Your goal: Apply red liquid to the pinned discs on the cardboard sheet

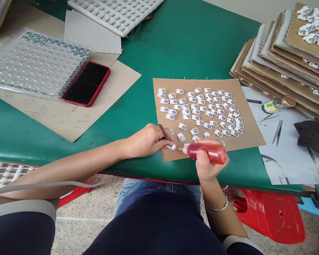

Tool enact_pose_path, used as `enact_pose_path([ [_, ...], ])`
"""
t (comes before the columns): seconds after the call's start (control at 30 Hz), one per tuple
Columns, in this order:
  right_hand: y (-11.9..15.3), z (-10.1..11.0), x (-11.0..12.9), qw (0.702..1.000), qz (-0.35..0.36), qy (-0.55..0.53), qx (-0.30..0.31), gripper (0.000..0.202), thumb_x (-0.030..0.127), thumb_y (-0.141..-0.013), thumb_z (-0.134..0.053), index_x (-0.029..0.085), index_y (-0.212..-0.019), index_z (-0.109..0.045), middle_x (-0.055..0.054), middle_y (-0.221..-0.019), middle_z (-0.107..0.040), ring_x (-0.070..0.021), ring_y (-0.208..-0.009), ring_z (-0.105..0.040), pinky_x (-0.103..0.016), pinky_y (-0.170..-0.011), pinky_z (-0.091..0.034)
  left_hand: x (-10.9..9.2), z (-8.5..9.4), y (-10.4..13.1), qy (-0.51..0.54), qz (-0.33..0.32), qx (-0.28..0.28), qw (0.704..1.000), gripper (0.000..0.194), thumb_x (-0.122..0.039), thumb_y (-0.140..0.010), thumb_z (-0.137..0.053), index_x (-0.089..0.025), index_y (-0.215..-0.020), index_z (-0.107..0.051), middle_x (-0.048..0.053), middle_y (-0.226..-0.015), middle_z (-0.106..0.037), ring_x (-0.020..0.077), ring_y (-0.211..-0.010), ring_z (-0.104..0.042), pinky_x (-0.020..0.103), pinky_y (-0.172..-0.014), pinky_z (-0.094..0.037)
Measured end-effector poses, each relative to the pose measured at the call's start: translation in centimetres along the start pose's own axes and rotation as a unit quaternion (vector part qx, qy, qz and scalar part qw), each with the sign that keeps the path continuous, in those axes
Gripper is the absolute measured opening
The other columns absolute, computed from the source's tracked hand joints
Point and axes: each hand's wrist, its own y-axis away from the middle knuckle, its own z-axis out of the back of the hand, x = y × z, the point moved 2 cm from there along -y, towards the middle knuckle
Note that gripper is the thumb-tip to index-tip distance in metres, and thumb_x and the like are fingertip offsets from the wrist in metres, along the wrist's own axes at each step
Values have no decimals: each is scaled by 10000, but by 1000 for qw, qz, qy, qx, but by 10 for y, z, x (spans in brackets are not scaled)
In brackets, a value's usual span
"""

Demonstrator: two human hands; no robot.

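My left hand (151, 141) is closed around a pair of tweezers (163, 131), low at the near left corner of a cardboard sheet (172, 154). Right at its fingertips lies a small white piece with a round dark-and-silver face (172, 146). In my right hand (208, 166) is a squeeze bottle (207, 153) of red liquid, tipped sideways, its nozzle pointing left toward that piece with a small gap between them. Many similar small white pieces (195, 117) lie scattered over the cardboard. My right fingers partly cover a few of them.
At the right rise stacked cardboard sheets (257, 67), beside a small capped jar (279, 103), loose tweezers (277, 133) and a black cloth (313, 132). On the left are a red-cased phone (86, 84) and a clear plastic tray (39, 63). A white tray (117, 14) lies at the back.
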Motion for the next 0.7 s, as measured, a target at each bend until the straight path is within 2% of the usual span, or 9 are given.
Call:
enact_pose_path([
  [0.27, 2, -2, 3, 996, 0, 25, 81, 223, 336, -688, -671, 179, -836, -616, -28, -728, -610, -175, -674, -567, -362, -616, -471, -5, 1, -2, -12, -34, 1, 999, 180, -148, -782, -617, -172, -616, -683, 57, -842, -710, 182, -706, -672, 269, -637, -523],
  [0.7, 2, -4, 4, 993, 29, 49, 105, 200, 297, -706, -679, 169, -841, -607, -40, -732, -612, -175, -681, -570, -370, -629, -477, -2, 0, 0, -79, -53, 21, 995, 224, -217, -857, -557, -132, -673, -653, 57, -890, -707, 144, -761, -669, 214, -657, -523],
])
